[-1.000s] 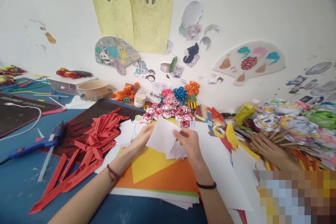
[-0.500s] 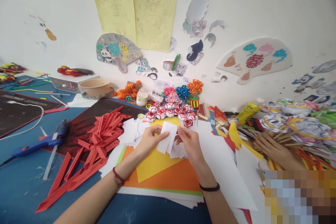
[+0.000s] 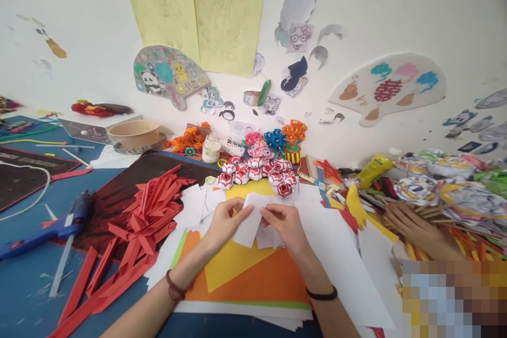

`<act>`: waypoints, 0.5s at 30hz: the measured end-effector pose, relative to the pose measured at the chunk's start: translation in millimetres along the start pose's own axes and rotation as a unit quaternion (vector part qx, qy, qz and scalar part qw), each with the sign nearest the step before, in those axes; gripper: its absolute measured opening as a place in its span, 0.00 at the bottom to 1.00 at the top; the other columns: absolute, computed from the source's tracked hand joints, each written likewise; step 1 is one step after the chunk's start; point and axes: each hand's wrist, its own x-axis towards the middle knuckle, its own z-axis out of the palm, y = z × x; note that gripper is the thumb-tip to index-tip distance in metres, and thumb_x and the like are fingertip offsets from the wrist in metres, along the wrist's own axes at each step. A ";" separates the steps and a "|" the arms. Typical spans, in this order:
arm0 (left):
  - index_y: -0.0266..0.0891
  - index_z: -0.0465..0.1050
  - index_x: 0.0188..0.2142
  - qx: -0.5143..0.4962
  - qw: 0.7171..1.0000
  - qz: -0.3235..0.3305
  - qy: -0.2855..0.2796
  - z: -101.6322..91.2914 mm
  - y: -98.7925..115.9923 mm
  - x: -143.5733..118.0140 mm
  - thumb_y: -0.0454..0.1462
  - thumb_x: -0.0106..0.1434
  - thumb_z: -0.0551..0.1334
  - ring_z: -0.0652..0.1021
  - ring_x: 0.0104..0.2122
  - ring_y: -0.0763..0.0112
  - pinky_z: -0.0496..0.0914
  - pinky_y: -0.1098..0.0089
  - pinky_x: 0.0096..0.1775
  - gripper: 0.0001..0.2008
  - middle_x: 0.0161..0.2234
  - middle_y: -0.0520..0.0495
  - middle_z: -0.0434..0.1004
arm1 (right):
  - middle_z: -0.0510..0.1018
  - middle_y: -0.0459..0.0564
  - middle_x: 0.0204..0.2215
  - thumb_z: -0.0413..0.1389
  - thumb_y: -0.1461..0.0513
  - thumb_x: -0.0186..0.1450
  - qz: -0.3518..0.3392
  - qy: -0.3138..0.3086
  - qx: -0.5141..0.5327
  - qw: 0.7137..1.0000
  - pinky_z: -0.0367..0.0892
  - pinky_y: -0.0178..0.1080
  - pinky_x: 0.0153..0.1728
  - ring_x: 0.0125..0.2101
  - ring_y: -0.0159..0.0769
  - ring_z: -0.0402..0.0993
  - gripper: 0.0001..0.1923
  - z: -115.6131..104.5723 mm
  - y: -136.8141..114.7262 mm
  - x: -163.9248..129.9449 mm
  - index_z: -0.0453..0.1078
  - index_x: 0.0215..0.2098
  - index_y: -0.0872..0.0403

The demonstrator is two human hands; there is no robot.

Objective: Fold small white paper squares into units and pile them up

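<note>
Between my two hands is a small white piece of paper, raised above stacked coloured sheets. My left hand pinches its left edge with thumb and fingers. On the other side, my right hand pinches the paper near its upper right edge. Another white piece shows just below, partly hidden by my right hand. Under the hands lie a yellow sheet and an orange sheet. Several white paper pieces rest left of my hands. Red-and-white paper flowers sit just beyond them.
Folded red paper strips and a blue glue gun lie to the left. Large white sheets spread at the right. Another person's hand rests among paper strips at far right. A glass jar stands near the wall.
My right hand has moved inward along the paper and now pinches its upper edge. The paper pieces in my hands have come together. The camera view has shifted slightly.
</note>
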 end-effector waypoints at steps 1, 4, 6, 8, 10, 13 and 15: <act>0.35 0.75 0.29 0.002 1.000 -0.006 0.010 0.1 -0.7 0.0 0.47 0.58 0.60 0.70 0.25 0.74 0.61 0.75 0.27 0.16 0.26 0.48 0.75 | 0.76 0.48 0.20 0.56 0.55 0.61 0.003 -0.008 0.003 1.000 0.68 0.34 0.28 0.23 0.35 0.73 0.14 0.1 -0.6 0.0 0.75 0.26 0.57; 0.35 0.74 0.29 -0.017 0.999 -0.029 0.016 0.8 -3.6 -0.7 0.48 0.57 0.61 0.69 0.23 0.74 0.60 0.75 0.24 0.17 0.24 0.49 0.74 | 0.77 0.49 0.22 0.57 0.55 0.60 0.014 -0.020 0.013 1.000 0.69 0.35 0.28 0.23 0.36 0.74 0.14 1.7 -1.8 -0.7 0.75 0.27 0.58; 0.34 0.75 0.30 -0.034 0.999 -0.036 0.014 0.9 -5.4 -1.1 0.49 0.56 0.61 0.70 0.23 0.74 0.59 0.75 0.24 0.18 0.24 0.49 0.74 | 0.78 0.50 0.23 0.57 0.55 0.60 0.019 -0.020 0.023 0.999 0.70 0.35 0.28 0.24 0.36 0.75 0.14 3.0 -1.4 -0.7 0.75 0.27 0.58; 0.34 0.75 0.30 -0.044 0.998 -0.039 0.014 0.6 -6.7 -0.9 0.49 0.55 0.62 0.70 0.22 0.74 0.59 0.75 0.23 0.18 0.23 0.49 0.74 | 0.78 0.50 0.23 0.58 0.55 0.59 0.022 -0.020 0.039 0.999 0.70 0.36 0.29 0.24 0.37 0.75 0.14 4.1 0.0 -0.4 0.76 0.28 0.58; 0.34 0.75 0.29 -0.044 0.998 -0.040 0.014 -0.3 -7.2 -0.3 0.49 0.55 0.62 0.71 0.21 0.74 0.60 0.75 0.23 0.18 0.23 0.49 0.74 | 0.78 0.50 0.24 0.59 0.54 0.58 0.024 -0.019 0.052 0.998 0.71 0.36 0.28 0.24 0.37 0.75 0.14 5.0 1.7 0.0 0.76 0.28 0.58; 0.34 0.74 0.30 -0.040 0.999 -0.037 0.006 -2.9 -6.3 1.1 0.49 0.56 0.62 0.72 0.23 0.73 0.62 0.74 0.24 0.18 0.24 0.49 0.75 | 0.78 0.50 0.22 0.58 0.53 0.58 0.017 -0.019 0.053 0.998 0.72 0.36 0.28 0.23 0.37 0.75 0.15 5.5 3.2 0.0 0.76 0.26 0.58; 0.35 0.75 0.32 -0.048 0.998 -0.036 0.001 -5.1 -5.1 1.9 0.48 0.57 0.62 0.74 0.26 0.71 0.64 0.74 0.26 0.17 0.28 0.47 0.77 | 0.78 0.50 0.22 0.58 0.53 0.58 0.014 -0.026 0.051 0.998 0.72 0.37 0.27 0.22 0.37 0.75 0.15 5.3 3.1 -0.5 0.76 0.26 0.58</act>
